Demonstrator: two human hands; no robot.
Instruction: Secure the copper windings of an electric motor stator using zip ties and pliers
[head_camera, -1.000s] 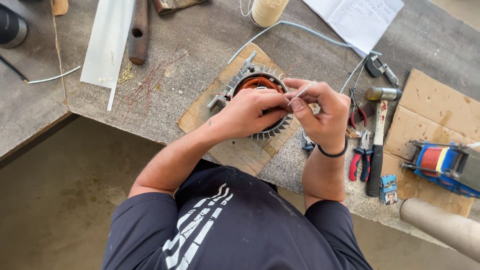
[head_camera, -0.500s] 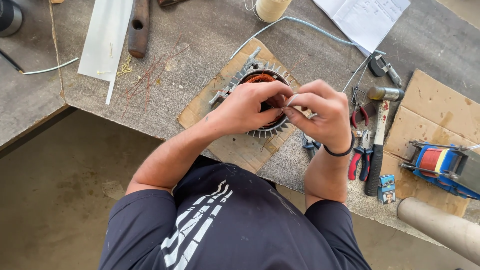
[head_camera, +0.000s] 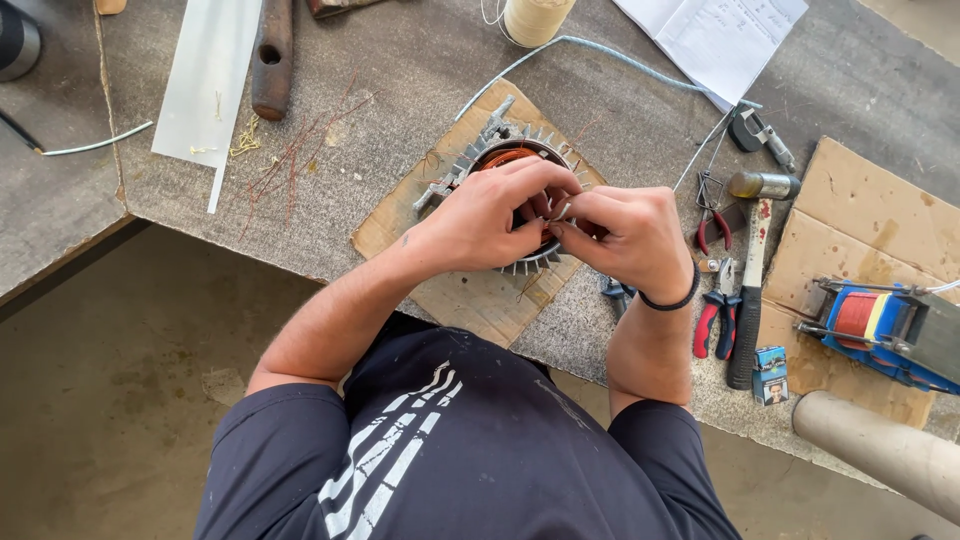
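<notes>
Both hands had drawn closer together since a second earlier, fingertips now meeting over the motor's middle. On the grey table (head_camera: 400, 90) lay a cardboard sheet (head_camera: 480, 300) carrying the finned motor (head_camera: 500, 150) with copper windings. The left hand (head_camera: 495, 220) curled over it; the right hand (head_camera: 630, 235) pinched a thin pale strip (head_camera: 562, 211).

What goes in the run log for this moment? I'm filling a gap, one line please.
left hand: on finned motor stator | right hand: pinching thin wire at stator | stator: on cardboard | pliers: beside right wrist
</notes>
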